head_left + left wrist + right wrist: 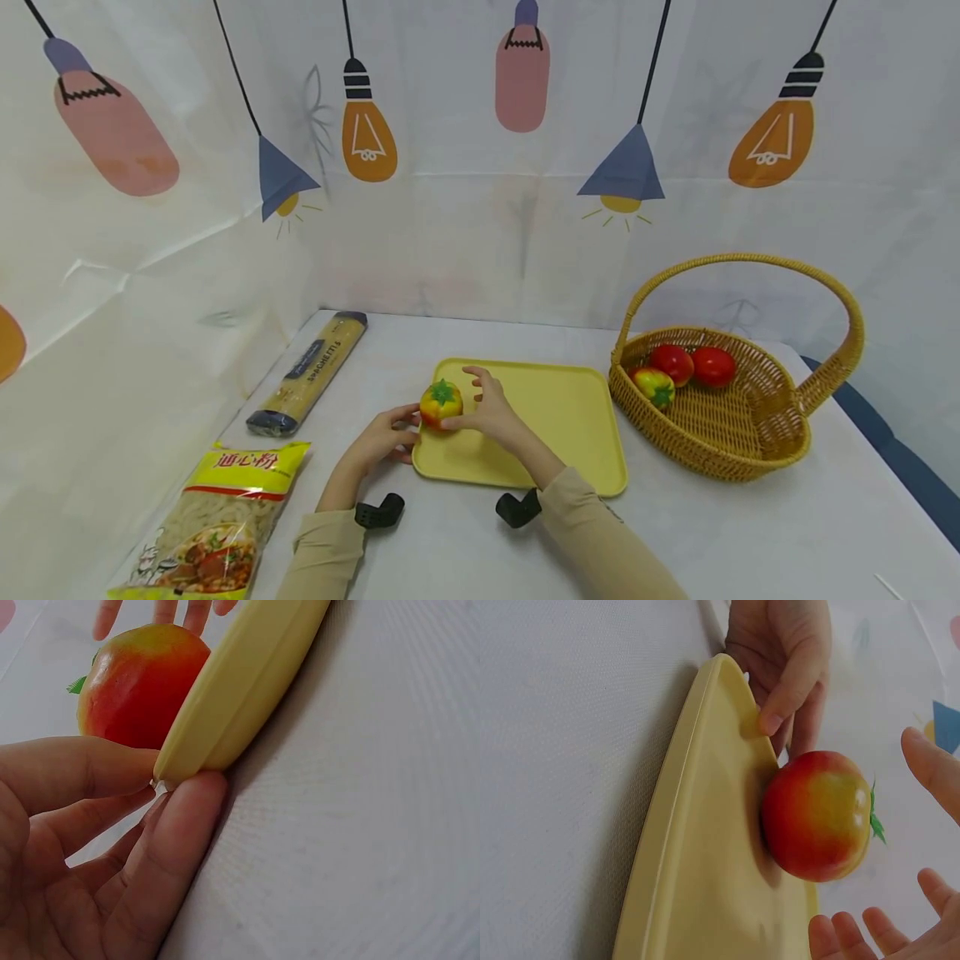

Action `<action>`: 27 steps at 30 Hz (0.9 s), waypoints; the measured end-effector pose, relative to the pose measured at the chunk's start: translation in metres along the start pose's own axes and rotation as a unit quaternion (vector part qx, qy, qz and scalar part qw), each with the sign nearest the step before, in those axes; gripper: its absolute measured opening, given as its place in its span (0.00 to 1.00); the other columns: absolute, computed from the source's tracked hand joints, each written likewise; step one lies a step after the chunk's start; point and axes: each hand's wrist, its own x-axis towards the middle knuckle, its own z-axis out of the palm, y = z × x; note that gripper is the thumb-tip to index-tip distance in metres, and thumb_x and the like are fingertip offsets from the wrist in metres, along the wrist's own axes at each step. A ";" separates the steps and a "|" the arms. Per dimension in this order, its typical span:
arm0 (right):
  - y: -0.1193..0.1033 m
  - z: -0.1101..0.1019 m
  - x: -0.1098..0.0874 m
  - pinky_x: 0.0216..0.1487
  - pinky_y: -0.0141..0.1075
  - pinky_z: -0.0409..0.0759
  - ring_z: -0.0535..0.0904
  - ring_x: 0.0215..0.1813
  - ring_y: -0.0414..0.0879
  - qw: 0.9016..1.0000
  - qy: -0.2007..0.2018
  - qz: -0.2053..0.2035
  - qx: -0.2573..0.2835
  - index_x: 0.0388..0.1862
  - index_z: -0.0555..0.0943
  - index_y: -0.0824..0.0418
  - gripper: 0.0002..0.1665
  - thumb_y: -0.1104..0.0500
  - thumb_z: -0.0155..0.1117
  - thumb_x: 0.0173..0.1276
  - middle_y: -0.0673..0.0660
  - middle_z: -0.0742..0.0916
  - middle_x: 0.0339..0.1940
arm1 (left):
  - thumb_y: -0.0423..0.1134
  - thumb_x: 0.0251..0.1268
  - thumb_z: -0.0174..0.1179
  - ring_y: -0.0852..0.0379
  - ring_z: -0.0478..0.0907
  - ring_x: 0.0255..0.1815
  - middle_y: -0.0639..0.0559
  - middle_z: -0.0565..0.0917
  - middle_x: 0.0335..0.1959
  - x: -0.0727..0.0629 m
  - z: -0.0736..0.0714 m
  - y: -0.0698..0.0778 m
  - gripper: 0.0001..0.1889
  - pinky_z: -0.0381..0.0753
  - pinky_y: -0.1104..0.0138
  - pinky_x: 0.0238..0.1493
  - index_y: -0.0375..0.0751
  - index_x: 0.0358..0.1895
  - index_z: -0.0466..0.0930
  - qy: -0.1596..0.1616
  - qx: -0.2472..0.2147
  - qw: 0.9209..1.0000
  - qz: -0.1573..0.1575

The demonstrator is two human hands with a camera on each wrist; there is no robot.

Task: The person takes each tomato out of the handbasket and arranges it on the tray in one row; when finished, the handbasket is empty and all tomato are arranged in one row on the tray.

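Position: a round, glossy red-and-yellow fruit with a green star-shaped calyx [441, 405] is sitting on a shallow, yellow rectangular tray with rounded corners [555, 417], close to its left edge. The tray is lying on the white worktop [450, 550].

Hands: the left hand [385, 437] is pinching the tray's left edge between its fingers, just beside the fruit. The right hand [491, 410] is hovering on the fruit's other side, fingers spread and curved; the right wrist view is showing a gap, so I am reading no firm hold there.

Risks, as judged: (1) Roll-off. The fruit is looking smooth and is resting near a low rim; a nudge from the right thumb could be sending it over the edge toward the left hand. (2) Tilt. If the left fingers are lifting that edge, the fruit could be rolling inward across the tray; whether the edge is raised, I am not able to tell. (3) Slip. With a glossy surface, an off-centre, fingertip-only grip could be squeezing the fruit out sideways. (4) Collision. The two hands are working near each other and could be bumping.
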 end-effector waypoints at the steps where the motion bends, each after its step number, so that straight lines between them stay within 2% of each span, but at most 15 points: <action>1: -0.001 -0.001 0.000 0.57 0.53 0.70 0.64 0.60 0.60 1.000 0.000 -0.001 0.001 0.67 0.59 0.51 0.52 0.52 0.77 0.45 0.64 0.64 0.63 | 0.28 0.54 0.57 0.54 0.76 0.36 0.36 0.69 0.56 0.000 0.000 0.000 0.33 0.84 0.61 0.32 0.29 0.66 0.60 0.000 0.001 1.000 -0.001; 7: 0.001 -0.004 -0.002 0.56 0.52 0.71 0.65 0.59 0.60 1.000 0.005 -0.009 0.000 0.67 0.59 0.51 0.53 0.53 0.77 0.44 0.64 0.64 0.63 | 0.29 0.53 0.58 0.54 0.76 0.35 0.37 0.70 0.55 0.006 0.000 -0.007 0.33 0.83 0.62 0.31 0.31 0.66 0.61 0.008 0.002 1.000 -0.003; 18: 0.000 -0.012 -0.007 0.56 0.52 0.72 0.65 0.60 0.61 1.000 0.013 -0.013 0.007 0.68 0.59 0.52 0.53 0.55 0.78 0.44 0.65 0.64 0.63 | 0.28 0.52 0.59 0.55 0.76 0.33 0.37 0.70 0.53 0.004 -0.001 -0.008 0.34 0.83 0.62 0.30 0.30 0.66 0.61 0.006 -0.004 1.000 0.003; 27: 0.001 -0.024 -0.011 0.56 0.53 0.72 0.64 0.62 0.61 1.000 0.022 0.009 0.014 0.68 0.60 0.52 0.51 0.57 0.77 0.46 0.63 0.64 0.64 | 0.29 0.53 0.59 0.53 0.76 0.35 0.36 0.69 0.55 0.003 -0.001 -0.006 0.34 0.83 0.61 0.31 0.31 0.66 0.60 0.006 0.001 1.000 -0.001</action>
